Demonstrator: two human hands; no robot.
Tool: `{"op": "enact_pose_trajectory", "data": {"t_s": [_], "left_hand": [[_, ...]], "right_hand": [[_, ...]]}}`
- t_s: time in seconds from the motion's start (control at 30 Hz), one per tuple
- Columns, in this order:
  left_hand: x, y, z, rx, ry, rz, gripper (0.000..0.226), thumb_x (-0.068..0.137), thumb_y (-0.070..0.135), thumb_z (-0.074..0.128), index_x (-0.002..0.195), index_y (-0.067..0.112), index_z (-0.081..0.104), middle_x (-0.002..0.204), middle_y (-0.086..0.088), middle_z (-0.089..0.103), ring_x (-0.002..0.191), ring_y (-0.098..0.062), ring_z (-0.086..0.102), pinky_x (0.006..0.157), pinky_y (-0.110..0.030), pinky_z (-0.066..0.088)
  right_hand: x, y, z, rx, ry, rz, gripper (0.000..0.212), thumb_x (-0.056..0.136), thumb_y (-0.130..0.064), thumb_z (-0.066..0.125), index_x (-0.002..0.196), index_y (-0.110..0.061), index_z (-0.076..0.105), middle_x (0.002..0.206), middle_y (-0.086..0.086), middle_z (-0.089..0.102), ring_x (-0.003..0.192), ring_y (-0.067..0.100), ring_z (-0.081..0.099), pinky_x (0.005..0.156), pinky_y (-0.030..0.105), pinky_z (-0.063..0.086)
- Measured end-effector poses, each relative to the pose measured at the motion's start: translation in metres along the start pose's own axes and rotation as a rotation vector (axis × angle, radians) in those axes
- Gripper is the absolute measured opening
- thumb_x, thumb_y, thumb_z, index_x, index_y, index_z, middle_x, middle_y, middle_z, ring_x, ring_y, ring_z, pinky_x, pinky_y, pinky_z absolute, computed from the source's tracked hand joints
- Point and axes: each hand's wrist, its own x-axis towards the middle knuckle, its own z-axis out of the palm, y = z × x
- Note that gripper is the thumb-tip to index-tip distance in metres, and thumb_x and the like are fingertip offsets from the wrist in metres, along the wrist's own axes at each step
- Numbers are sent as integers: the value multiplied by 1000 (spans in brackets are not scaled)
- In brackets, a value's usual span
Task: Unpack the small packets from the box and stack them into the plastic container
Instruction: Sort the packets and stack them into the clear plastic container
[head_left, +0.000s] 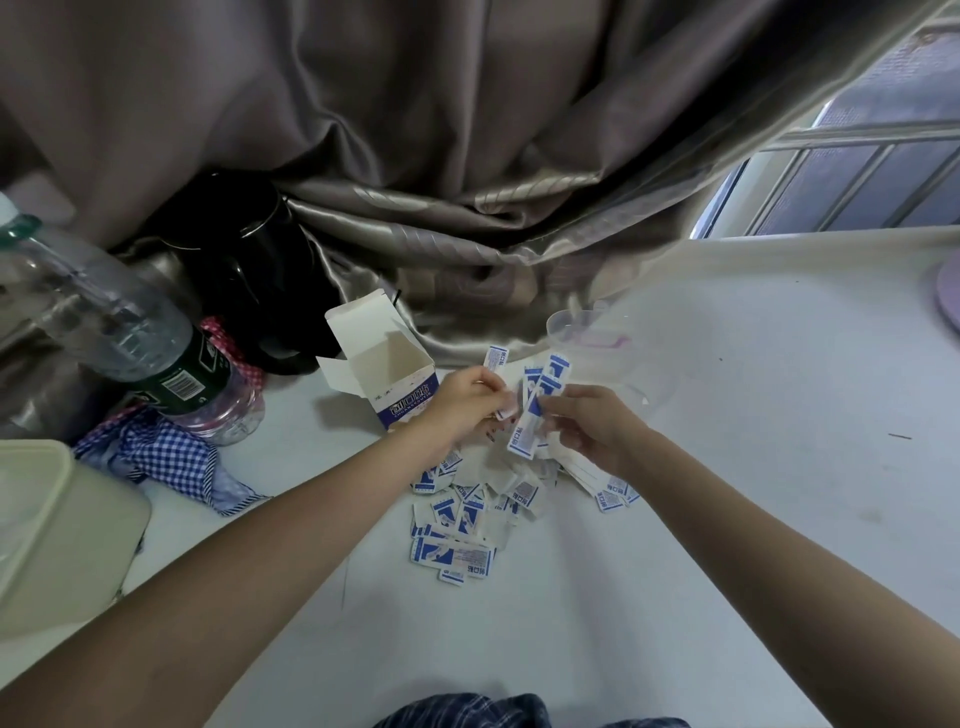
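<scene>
- now the box (387, 371) stands open on the white table (727, 467), flaps up, and it looks empty inside, so the unpacking part seems done.
- the small packets (457, 525) lie in a loose heap on the table just in front of the box, right under the hands, which makes them easy to pick from.
- the plastic container (574, 330) is clear and sits just behind the heap, near the curtain (415, 156). i cannot tell if any packets are in it yet.
- the left hand (465, 400) has its fingers curled in and pinches a packet or 2 by the ends. 1 white end pokes out above the fingers.
- the right hand (587, 423) pinches a few long packets (537, 410) between thumb and fingers. they stick up and fan out a bit.
- both hands meet over the heap, so i think the packets are being lined up into a neat bunch before they go in the container.
- a water bottle (109, 317) and a checked cloth (156, 452) sit off to the left, well away from the work.
</scene>
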Motion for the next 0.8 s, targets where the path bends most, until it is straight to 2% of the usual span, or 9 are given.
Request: {"op": "enact_pose_trajectory", "data": {"t_s": [0.07,0.17,0.23,0.27,0.37,0.43,0.53,0.7,0.8], "left_hand": [[-3,-3,2,217,-89,69,17,82,8,68,74,17,56,80,-3,64,80,-20,62,87,-39,53],[-5,-10,-8,424,-99,159,9,82,11,68,78,16,61,80,4,63,83,-14,59,85,-34,50],[-7,-19,-23,671,-98,200,3,85,15,64,87,15,65,88,4,64,85,-13,59,79,-28,48],[-8,-25,-32,827,-121,206,9,86,18,63,94,15,66,94,3,64,89,-13,59,76,-25,46],[-15,-51,-55,1234,-232,214,44,85,28,63,127,24,51,126,1,48,119,-16,43,83,-28,45],[-20,-69,-65,1381,-299,198,68,83,28,65,142,32,31,147,4,25,137,-21,20,94,-39,47],[-23,-84,-67,1422,-315,187,79,85,20,64,147,34,17,157,5,6,142,-27,12,99,-44,46],[-14,-88,-55,1399,-227,266,58,93,20,52,145,26,28,148,-1,27,132,-24,32,96,-38,45],[-8,-82,-51,1399,-198,311,47,95,21,50,141,22,38,137,-2,40,122,-22,46,92,-36,46]], "right_hand": [[2,-1,7,-36,78,-68,11,87,2,57,77,-4,57,61,10,55,39,10,49,34,15,29],[7,0,11,-255,182,-162,10,86,-1,58,94,-6,55,69,9,59,50,15,50,38,17,39],[10,3,10,-578,144,-226,21,86,-6,61,104,-9,51,87,12,66,71,24,61,61,26,55],[8,4,11,-740,53,-231,29,85,-7,61,112,-8,50,93,13,68,79,26,63,70,30,56],[-6,14,32,-1117,-374,-221,45,87,-9,59,131,-13,47,93,5,66,81,21,61,63,15,48],[-12,29,51,-1418,-536,-326,53,89,-11,54,139,-23,40,116,7,63,105,26,58,81,26,45],[-14,55,68,-1748,-635,-409,56,95,-18,48,144,-33,27,132,8,53,118,29,52,88,36,45],[-2,52,54,-1975,-488,-477,51,99,-28,41,145,-38,22,129,12,53,114,30,55,84,37,46],[5,41,39,-1994,-425,-510,55,99,-14,36,144,-42,21,127,8,56,110,26,59,80,33,46]]}}
